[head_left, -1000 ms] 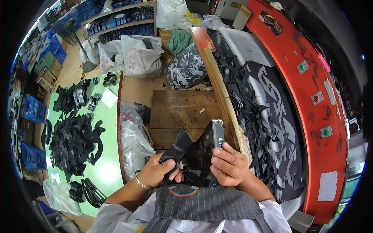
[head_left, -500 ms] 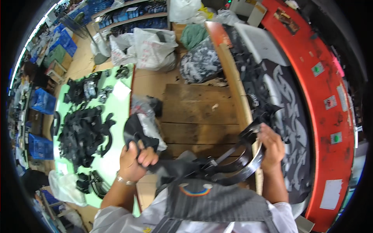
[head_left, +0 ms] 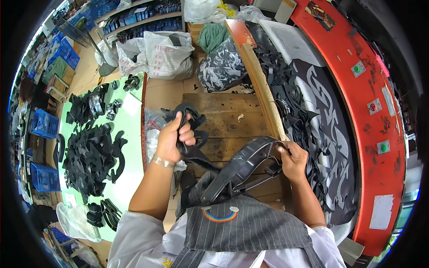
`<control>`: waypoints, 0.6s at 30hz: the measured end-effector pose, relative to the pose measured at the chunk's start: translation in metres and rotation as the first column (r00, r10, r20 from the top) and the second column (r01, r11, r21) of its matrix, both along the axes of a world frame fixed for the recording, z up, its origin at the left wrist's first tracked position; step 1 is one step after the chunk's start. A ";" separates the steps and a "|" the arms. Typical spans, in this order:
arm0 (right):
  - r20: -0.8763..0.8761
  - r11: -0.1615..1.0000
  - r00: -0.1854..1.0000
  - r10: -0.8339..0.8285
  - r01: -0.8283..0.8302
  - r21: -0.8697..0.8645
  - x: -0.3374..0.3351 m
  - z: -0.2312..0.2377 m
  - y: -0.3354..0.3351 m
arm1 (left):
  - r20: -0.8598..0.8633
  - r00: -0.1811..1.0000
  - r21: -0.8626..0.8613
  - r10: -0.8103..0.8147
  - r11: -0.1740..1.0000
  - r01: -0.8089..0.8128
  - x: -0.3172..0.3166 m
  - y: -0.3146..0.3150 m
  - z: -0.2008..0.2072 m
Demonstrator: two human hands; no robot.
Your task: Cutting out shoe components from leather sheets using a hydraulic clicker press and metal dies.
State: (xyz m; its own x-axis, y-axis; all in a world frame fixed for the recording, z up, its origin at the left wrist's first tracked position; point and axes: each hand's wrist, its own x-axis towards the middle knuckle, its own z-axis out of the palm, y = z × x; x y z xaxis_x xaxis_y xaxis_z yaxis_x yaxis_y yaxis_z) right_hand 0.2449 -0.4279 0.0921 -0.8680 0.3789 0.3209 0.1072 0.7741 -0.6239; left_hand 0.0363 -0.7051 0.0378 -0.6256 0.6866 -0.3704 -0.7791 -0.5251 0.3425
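Note:
My right hand [head_left: 291,157] grips one end of a curved black cutting die [head_left: 243,167], a band-like frame with cross braces. The die is held tilted in front of my apron, its other end low near my lap. My left hand [head_left: 175,137] is closed around several limp black cut pieces [head_left: 184,110]; some of them loop above and beside the fingers. From under that hand a black strip [head_left: 201,161] hangs toward the die; whether it touches the die I cannot tell.
On the left, a pale green table [head_left: 132,147] bears a heap of black cut pieces [head_left: 89,158]. To the right, a wooden rail [head_left: 263,89] borders black scraps and a dark cut sheet [head_left: 333,120], beside a red machine [head_left: 353,58] with buttons. White sacks [head_left: 167,56] stand behind.
My left hand has risen and moved slightly right with the black pieces. My right hand has shifted slightly left, and the cutting die has turned and come up in front of me.

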 end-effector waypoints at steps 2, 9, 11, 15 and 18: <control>-0.075 0.999 0.996 -0.054 0.054 0.006 0.005 0.006 -0.004 | 0.012 0.998 -0.121 0.054 0.991 -0.053 -0.012 0.009 -0.014; -0.361 0.928 0.932 -0.019 0.151 0.340 0.022 0.022 -0.008 | 0.052 0.997 -0.173 0.063 0.983 -0.053 -0.030 0.011 -0.047; -0.371 0.940 0.928 0.026 0.104 0.324 0.024 0.025 -0.012 | 0.063 0.998 -0.209 -0.022 0.977 0.035 -0.035 0.017 -0.052; -0.354 0.941 0.935 0.041 0.083 0.329 0.029 0.030 -0.012 | 0.051 0.998 -0.231 0.037 0.973 -0.025 -0.048 0.017 -0.071; -0.412 0.946 0.893 -0.178 0.271 0.177 0.065 0.026 0.007 | -0.109 0.845 -0.531 0.524 0.687 -0.495 -0.095 -0.057 -0.133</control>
